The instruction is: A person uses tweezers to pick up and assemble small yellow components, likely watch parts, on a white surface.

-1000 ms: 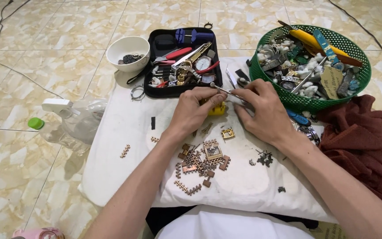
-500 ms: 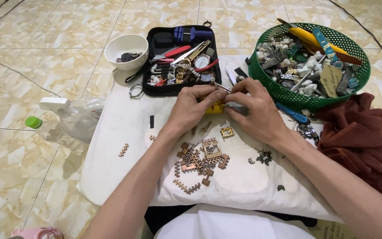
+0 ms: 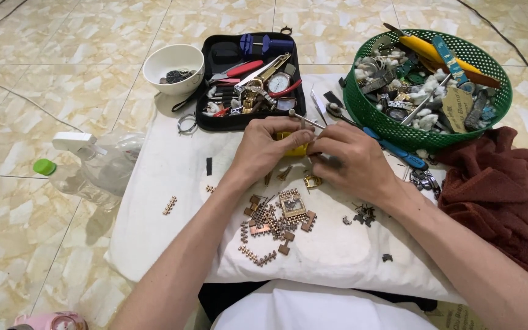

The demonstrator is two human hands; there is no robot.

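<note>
My left hand (image 3: 265, 148) and my right hand (image 3: 351, 160) meet over a white cloth (image 3: 172, 244). Between them sits a small yellow holder (image 3: 296, 148), partly hidden by the fingers of both hands. A thin metal tool (image 3: 305, 118) sticks up and to the left from my right fingers. Just below the hands lies a pile of copper-coloured watch band links (image 3: 276, 220) with a square watch case in it. A loose gold buckle piece (image 3: 312, 181) lies under my right hand.
An open black tool case (image 3: 249, 79) and a white bowl (image 3: 173, 67) stand at the back. A green basket (image 3: 435, 82) full of parts sits back right, a dark red towel (image 3: 499, 195) beside it. A clear spray bottle (image 3: 96, 168) lies left on the tiled floor.
Both hands stay together on the yellow holder; the right fingers and thin tool have shifted slightly. The view has moved a little.
</note>
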